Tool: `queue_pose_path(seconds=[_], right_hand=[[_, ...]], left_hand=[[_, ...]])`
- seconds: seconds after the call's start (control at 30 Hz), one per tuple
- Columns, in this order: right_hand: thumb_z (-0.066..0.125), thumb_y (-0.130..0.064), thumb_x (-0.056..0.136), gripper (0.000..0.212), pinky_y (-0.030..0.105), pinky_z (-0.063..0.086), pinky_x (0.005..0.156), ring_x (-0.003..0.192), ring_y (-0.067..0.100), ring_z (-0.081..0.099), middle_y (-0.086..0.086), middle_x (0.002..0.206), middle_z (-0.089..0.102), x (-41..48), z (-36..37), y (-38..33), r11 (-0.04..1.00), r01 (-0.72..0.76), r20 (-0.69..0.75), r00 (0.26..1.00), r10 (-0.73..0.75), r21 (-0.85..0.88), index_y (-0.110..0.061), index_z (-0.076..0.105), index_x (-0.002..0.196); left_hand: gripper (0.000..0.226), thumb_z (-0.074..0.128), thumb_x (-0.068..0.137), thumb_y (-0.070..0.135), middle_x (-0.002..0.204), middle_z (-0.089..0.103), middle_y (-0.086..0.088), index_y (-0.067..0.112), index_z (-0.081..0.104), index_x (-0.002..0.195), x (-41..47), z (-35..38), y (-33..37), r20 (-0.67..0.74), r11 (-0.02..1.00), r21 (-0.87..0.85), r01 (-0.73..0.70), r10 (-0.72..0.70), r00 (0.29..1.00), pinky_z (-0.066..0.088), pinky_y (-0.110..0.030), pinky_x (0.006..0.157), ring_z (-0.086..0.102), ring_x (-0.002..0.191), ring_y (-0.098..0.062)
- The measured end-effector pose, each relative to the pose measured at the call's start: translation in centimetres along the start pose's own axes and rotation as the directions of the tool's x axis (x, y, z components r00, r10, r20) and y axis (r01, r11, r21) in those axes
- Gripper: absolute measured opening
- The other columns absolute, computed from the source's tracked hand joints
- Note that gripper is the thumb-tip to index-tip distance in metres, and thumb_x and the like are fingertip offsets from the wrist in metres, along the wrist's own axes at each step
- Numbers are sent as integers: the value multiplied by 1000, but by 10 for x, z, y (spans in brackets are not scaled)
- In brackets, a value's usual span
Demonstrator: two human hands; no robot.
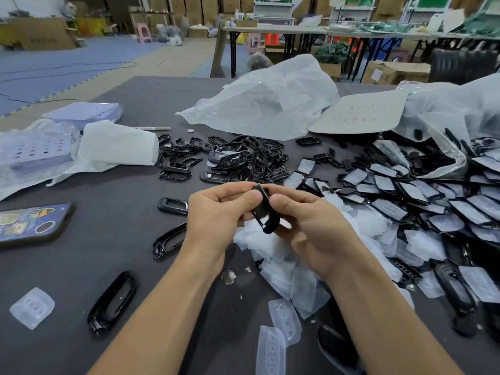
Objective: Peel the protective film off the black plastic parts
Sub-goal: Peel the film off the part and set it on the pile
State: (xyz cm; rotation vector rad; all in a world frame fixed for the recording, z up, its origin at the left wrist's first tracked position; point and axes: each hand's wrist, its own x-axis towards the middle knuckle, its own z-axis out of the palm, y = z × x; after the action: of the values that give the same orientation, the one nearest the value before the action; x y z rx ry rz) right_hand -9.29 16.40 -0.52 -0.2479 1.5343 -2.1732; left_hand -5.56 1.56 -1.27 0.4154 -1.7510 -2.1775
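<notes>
Both hands hold one black plastic part (266, 216) over the middle of the dark table (113, 209). My left hand (219, 212) grips its upper left side, thumb near the top edge. My right hand (308, 226) grips it from the right, thumb on its upper face. I cannot tell whether film is on this part. A pile of several black parts with white film (422, 201) lies to the right. A heap of bare black frames (235, 158) lies behind the hands. Peeled white films (278, 255) are heaped under my right hand.
A phone (29, 221) lies at the left. Loose black frames (113, 301) and clear button pads (32, 307) are scattered near the front. A coin cell (228, 276) lies between my forearms. White plastic bags (270, 104), a cardboard sheet (359, 112) and lilac trays (84, 112) stand behind.
</notes>
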Motion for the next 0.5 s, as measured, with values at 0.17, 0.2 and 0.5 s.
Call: queue_pose_path(seconds=[0.17, 0.2, 0.5], right_hand=[[50, 22, 91, 44, 39, 63, 85, 88, 24, 72, 16, 95, 69, -1, 1, 0, 999, 6, 74, 997, -9, 34, -7, 79, 107], [50, 23, 91, 43, 38, 64, 82, 86, 24, 73, 17, 95, 69, 0, 3, 1, 1000, 26, 40, 999, -26, 19, -6, 78, 105], [69, 9, 87, 35, 34, 61, 84, 83, 18, 77, -2, 84, 80, 5, 7, 14, 851, 301, -265, 859, -438, -430, -24, 81, 84]], left_hand=[[15, 84, 81, 4, 73, 79, -5, 19, 83, 76, -1, 0, 0, -74, 998, 40, -56, 59, 996, 52, -17, 54, 66, 55, -8], [13, 84, 81, 4, 72, 78, -4, 16, 82, 78, -1, -1, 0, -73, 998, 35, -44, 47, 996, 51, -17, 53, 64, 53, -7], [22, 71, 87, -3, 84, 77, -14, 13, 83, 94, -3, -1, 3, 70, 993, 71, 98, -103, 992, 58, -30, 71, 63, 66, -21]])
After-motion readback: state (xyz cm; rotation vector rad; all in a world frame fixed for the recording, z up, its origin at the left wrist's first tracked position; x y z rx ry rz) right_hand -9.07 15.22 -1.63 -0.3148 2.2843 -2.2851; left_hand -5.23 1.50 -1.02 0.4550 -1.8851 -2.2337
